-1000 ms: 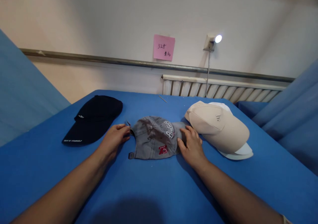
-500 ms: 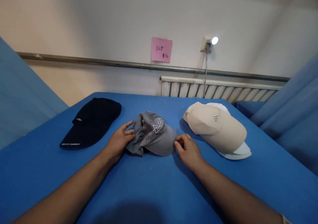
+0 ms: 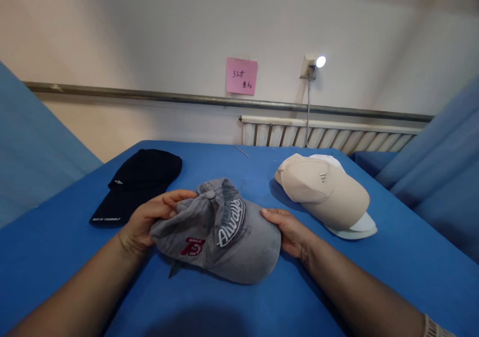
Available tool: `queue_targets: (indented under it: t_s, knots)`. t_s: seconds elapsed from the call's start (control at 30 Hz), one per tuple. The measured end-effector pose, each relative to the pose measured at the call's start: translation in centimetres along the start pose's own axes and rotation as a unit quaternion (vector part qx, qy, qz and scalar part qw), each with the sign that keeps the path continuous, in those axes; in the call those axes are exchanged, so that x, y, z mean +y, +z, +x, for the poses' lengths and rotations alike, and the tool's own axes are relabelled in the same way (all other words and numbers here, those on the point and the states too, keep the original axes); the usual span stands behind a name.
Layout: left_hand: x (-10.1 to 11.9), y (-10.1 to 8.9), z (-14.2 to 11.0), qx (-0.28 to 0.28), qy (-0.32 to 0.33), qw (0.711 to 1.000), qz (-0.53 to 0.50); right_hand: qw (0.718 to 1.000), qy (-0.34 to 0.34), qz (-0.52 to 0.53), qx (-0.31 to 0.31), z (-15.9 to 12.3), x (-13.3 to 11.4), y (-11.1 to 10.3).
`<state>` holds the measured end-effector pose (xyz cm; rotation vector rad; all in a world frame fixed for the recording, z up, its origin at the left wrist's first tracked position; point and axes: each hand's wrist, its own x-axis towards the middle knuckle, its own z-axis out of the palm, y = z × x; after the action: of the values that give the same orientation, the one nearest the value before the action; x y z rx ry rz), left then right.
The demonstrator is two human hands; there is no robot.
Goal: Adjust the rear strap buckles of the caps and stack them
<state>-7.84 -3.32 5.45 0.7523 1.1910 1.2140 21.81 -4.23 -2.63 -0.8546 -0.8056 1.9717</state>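
A grey baseball cap point(image 3: 239, 250) with white "Always" lettering and a dark red patch is held up between my two hands, its brim to the right. My left hand point(image 3: 155, 217) grips the crown and back edge, with part of the fingers hidden behind the fabric. The brim's right edge is pinched by my right hand point(image 3: 290, 232), thumb on top and fingers underneath. Just beyond my left hand lies a black cap point(image 3: 145, 170) with small white text on its brim. To the right, a beige cap point(image 3: 318, 185) rests on top of a white cap point(image 3: 359, 230).
Everything lies on a blue-covered table point(image 3: 239, 307). A thin stick point(image 3: 242, 151) is near its far edge. Behind stand a radiator point(image 3: 322, 133), a metal rail point(image 3: 168, 96) and a wall with a pink note point(image 3: 241, 76). Blue curtains point(image 3: 430, 162) hang on both sides.
The grey cap has been taken hold of, lifted and brought closer to me, now showing its patch. My left hand has gone from touching its side to gripping the crown.
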Motion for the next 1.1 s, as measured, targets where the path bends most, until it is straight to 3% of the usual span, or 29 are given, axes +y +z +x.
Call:
queue_targets:
  t_s: [0.1, 0.17, 0.23, 0.3, 0.37, 0.47, 0.5, 0.57, 0.73, 0.87, 0.93, 1.1]
  knots:
    - [0.5, 0.3, 0.7, 0.012, 0.051, 0.995, -0.08, 0.997, -0.066, 0.03, -0.035, -0.2, -0.5, -0.1]
    - [0.6, 0.4, 1.7, 0.055, 0.089, 0.983, -0.151, 0.988, -0.138, 0.061, -0.013, 0.0, -0.6, -0.3]
    - [-0.1, 0.7, 2.7, 0.105, 0.066, 0.975, -0.183, 0.981, -0.169, 0.089, 0.019, 0.3, -0.6, -0.6]
    - [-1.4, 1.3, 3.0, 0.151, -0.009, 0.975, -0.161, 0.981, -0.162, 0.103, 0.032, 0.5, -0.3, -0.7]
    - [-3.2, 2.6, 2.3, 0.134, -0.079, 0.978, -0.135, 0.981, -0.151, 0.114, 0.038, 0.7, 0.0, -0.6]
    - [-6.0, 5.0, -0.4, 0.042, -0.175, 0.977, -0.115, 0.977, -0.154, 0.136, 0.056, 0.8, 0.4, -0.4]
    - [-6.7, 5.7, -1.3, -0.001, -0.187, 0.976, -0.113, 0.975, -0.157, 0.141, 0.062, 0.8, 0.5, -0.2]
    - [-7.6, 6.5, -2.7, -0.031, -0.188, 0.975, -0.114, 0.973, -0.166, 0.146, 0.066, 0.7, 0.4, -0.1]
    - [-8.4, 6.3, -3.5, -0.049, -0.22, 0.967, -0.12, 0.972, -0.163, 0.156, 0.066, 0.5, 0.1, 0.1]
    - [-9.3, 6.7, -4.1, -0.145, -0.296, 0.935, -0.131, 0.969, -0.166, 0.169, 0.073, 0.3, 0.3, 0.5]
    - [-9.4, 7.3, -4.5, -0.164, -0.279, 0.935, -0.146, 0.973, -0.156, 0.164, 0.049, 0.0, 0.7, 1.1]
    - [-7.4, 7.7, -4.7, -0.105, -0.113, 0.971, -0.184, 0.988, -0.105, 0.111, -0.031, -0.8, 1.9, 2.4]
